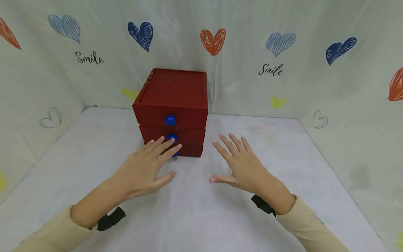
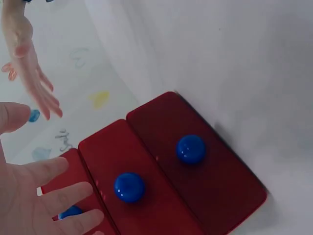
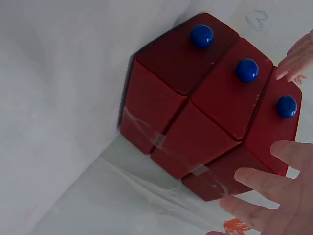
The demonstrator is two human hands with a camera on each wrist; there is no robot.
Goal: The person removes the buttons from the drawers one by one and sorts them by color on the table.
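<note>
A red box of three drawers (image 1: 173, 91) stands at the middle back of the table, each drawer with a blue knob (image 1: 170, 120). All three drawers look pushed in. My left hand (image 1: 151, 164) is spread flat in front of the lower drawers, its fingertips (image 1: 167, 143) over the middle knob (image 1: 172, 137) and hiding most of the lowest one. I cannot tell whether they touch. In the left wrist view the fingers (image 2: 49, 196) lie straight before the drawer fronts (image 2: 161, 161). My right hand (image 1: 239, 162) hovers with straight fingers just right of the box, holding nothing; its fingers (image 3: 269, 191) show beside the box (image 3: 195, 122).
A white cloth covers the table (image 1: 201, 217). Curtain walls printed with hearts (image 1: 213, 41) close in the back and both sides. Black wrist straps (image 1: 110, 218) sit on both forearms.
</note>
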